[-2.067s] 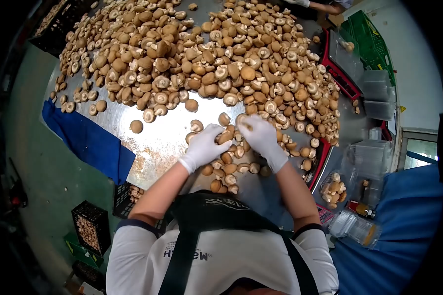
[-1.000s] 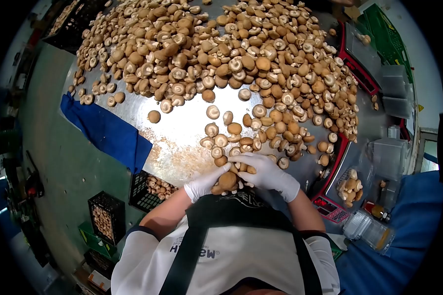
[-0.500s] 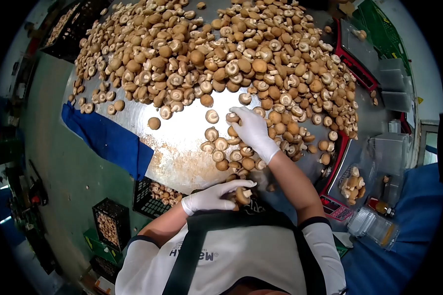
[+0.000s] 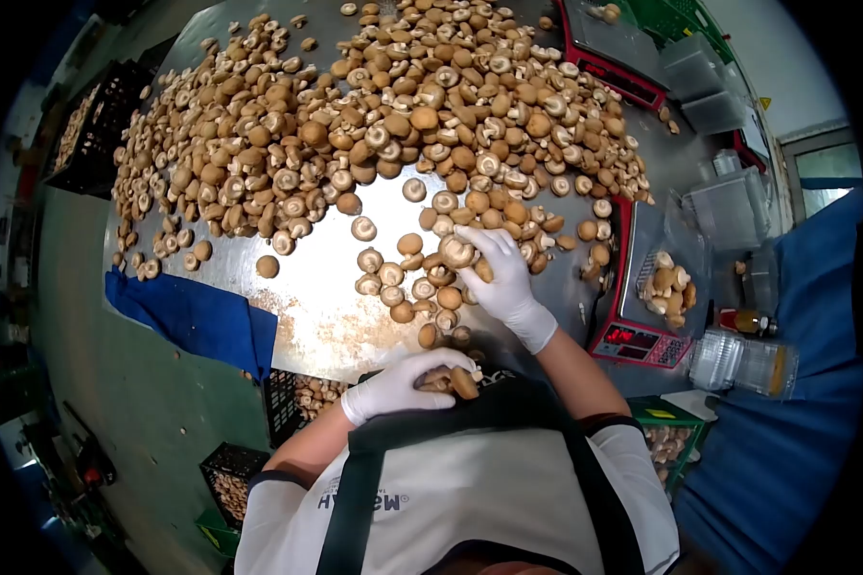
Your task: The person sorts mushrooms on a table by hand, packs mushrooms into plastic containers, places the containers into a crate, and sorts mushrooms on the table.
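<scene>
In the head view, my gloved left hand (image 4: 398, 385) is close to my apron, fingers curled round brown-capped mushrooms (image 4: 463, 383) with pale stems. My gloved right hand (image 4: 508, 286) reaches over the metal table (image 4: 331, 321), thumb and fingers closed on a mushroom (image 4: 456, 251) with its pale gilled underside up. Another brown cap (image 4: 484, 271) shows by its palm. Beside it a loose cluster of mushrooms (image 4: 391, 274) lies on the metal, some caps up, some gills up. Behind spreads a large mushroom heap (image 4: 288, 144).
A red-edged scale (image 4: 642, 345) at the right bears a clear tray of mushrooms (image 4: 668, 287). A second scale (image 4: 614, 57) stands farther back. Clear plastic boxes (image 4: 738, 364) are stacked nearby. A blue cloth (image 4: 192, 321) covers the left table edge; black crates (image 4: 283, 407) sit below.
My right hand has shifted right and down in view and now grips a gills-up mushroom. My left hand has curled in further around its mushrooms. The view has tilted, bringing the right scale fully in.
</scene>
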Demonstrator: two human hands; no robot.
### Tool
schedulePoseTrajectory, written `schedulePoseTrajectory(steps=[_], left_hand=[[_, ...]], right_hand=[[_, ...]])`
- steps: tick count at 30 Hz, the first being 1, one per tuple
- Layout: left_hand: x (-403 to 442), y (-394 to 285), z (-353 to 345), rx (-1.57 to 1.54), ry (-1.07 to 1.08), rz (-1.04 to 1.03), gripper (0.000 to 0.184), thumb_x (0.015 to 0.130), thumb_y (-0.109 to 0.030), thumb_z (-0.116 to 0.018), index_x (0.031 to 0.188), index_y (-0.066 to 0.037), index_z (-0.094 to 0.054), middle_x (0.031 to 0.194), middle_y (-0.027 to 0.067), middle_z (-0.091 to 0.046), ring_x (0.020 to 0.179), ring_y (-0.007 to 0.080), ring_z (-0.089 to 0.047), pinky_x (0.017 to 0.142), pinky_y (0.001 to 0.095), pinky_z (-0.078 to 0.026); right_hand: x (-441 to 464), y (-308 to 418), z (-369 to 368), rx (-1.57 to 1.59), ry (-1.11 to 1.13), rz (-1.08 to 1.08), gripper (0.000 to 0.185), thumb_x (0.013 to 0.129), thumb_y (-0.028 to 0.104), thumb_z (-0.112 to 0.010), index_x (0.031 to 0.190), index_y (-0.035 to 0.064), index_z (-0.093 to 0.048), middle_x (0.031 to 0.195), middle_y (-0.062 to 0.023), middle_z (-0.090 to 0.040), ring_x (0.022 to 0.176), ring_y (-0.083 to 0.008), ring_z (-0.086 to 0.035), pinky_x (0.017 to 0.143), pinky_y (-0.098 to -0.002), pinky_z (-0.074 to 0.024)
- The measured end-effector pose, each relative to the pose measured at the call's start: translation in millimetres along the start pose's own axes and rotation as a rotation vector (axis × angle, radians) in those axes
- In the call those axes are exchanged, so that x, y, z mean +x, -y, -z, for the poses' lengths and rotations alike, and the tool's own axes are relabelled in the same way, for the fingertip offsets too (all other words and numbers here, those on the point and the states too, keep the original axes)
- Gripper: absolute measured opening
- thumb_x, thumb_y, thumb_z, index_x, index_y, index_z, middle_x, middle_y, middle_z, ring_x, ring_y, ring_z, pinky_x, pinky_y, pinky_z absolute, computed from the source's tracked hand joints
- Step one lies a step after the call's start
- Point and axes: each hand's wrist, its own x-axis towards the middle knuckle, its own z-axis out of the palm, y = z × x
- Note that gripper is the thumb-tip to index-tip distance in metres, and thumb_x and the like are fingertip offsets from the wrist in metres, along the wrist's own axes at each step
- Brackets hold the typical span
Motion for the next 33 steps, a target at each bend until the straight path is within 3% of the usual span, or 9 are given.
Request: schedulePoseTrajectory(steps=[5,8,11,13,19,23,27,30,33], left_hand=[[-1.0,55.6,5.6,-0.717,-0.141,-0.167,0.048,0.096,-0.029,-0.057,0.137,-0.005,-0.046,0.13,0.0116,-0.056,0.116,0.0209,-0.059,0.097,0.0333,-0.049],[-11.2,73.0,6.5,-0.961,-0.436,-0.152,0.047,0.099,-0.034,-0.052,0.136,-0.007,-0.044,0.107,0.017,-0.064,0.084,0.0234,-0.065,0.075,0.0341,-0.053],[-37.8,70.2,-4.1,-0.844,-0.597,-0.273,0.042,0.102,-0.034,-0.046,0.134,-0.007,-0.045,0.1,0.0183,-0.064,0.072,0.0225,-0.063,0.065,0.0298,-0.051],[-68.9,89.8,-9.7,-0.852,-0.629,-0.41,0.042,0.102,-0.036,-0.044,0.132,-0.007,-0.046,0.098,0.0183,-0.064,0.072,0.0235,-0.063,0.065,0.0299,-0.051],[-160.6,161.7,-55.6,-0.989,-1.043,-0.569,0.045,0.102,-0.04,-0.042,0.133,-0.008,-0.046,0.103,0.0205,-0.066,0.081,0.0267,-0.068,0.055,0.0277,-0.051],[-182.6,193.6,-77.6,-1.048,-1.201,-0.627,0.047,0.104,-0.041,-0.042,0.134,-0.005,-0.048,0.101,0.0171,-0.068,0.076,0.0215,-0.068,0.055,0.0271,-0.05],[-171.1,192.7,-74.4,-1.026,-1.228,-0.625,0.055,0.103,-0.05,-0.042,0.134,-0.006,-0.05,0.102,0.0153,-0.069,0.077,0.0217,-0.068,0.056,0.0274,-0.052],[-148.7,170.2,-46.8,-0.757,-1.173,-0.435,0.047,0.103,-0.043,-0.044,0.129,-0.005,-0.053,0.105,0.0135,-0.067,0.08,0.0197,-0.069,0.061,0.028,-0.056],[-105.2,128.4,-19.9,-0.217,-1.048,-0.208,0.034,0.102,-0.026,-0.051,0.125,-0.002,-0.057,0.111,0.0084,-0.064,0.099,0.015,-0.062,0.084,0.0271,-0.052]], right_hand=[[-31.7,2.9,5.1,0.372,0.062,-0.451,0.034,0.09,0.01,-0.064,0.123,0.0023,-0.065,0.109,-0.0093,-0.068,0.094,-0.0157,-0.064,0.087,-0.031,-0.0509],[-46.8,9.0,-1.9,0.505,0.305,-0.648,0.039,0.092,0.008,-0.059,0.13,-0.0015,-0.058,0.111,-0.0099,-0.067,0.098,-0.0124,-0.062,0.087,-0.0263,-0.0497],[-41.2,52.2,-33.9,0.723,0.434,-0.48,0.042,0.093,0.006,-0.057,0.134,-0.0044,-0.052,0.116,-0.0127,-0.065,0.105,-0.0142,-0.061,0.092,-0.0267,-0.0478],[-26.2,79.5,-56.5,0.493,0.549,-0.25,0.036,0.092,0.004,-0.061,0.127,-0.0042,-0.058,0.12,-0.0123,-0.064,0.109,-0.0182,-0.061,0.096,-0.0295,-0.0469],[7.5,211.2,-163.3,0.587,0.831,0.232,0.034,0.088,0.005,-0.067,0.122,0.0013,-0.063,0.118,-0.0139,-0.068,0.107,-0.022,-0.066,0.093,-0.0319,-0.0502],[11.2,260.9,-243.1,0.347,0.852,0.446,0.037,0.089,0.02,-0.068,0.124,0.0075,-0.065,0.12,-0.0157,-0.067,0.107,-0.0289,-0.066,0.091,-0.0346,-0.0517],[-20.1,213.2,-206.6,0.421,0.888,0.263,0.037,0.092,0.025,-0.059,0.122,0.0043,-0.066,0.114,-0.0178,-0.07,0.108,-0.0305,-0.066,0.093,-0.0369,-0.0513],[-37.7,168.1,-128.0,0.306,1.036,0.067,0.048,0.093,0.041,-0.058,0.128,0.0081,-0.064,0.12,-0.0193,-0.066,0.113,-0.0316,-0.063,0.099,-0.0367,-0.0472],[-73.4,100.5,-78.7,0.276,0.757,0.078,0.048,0.094,0.027,-0.065,0.136,0.0053,-0.057,0.128,-0.0167,-0.063,0.114,-0.0252,-0.062,0.098,-0.0361,-0.0489]])
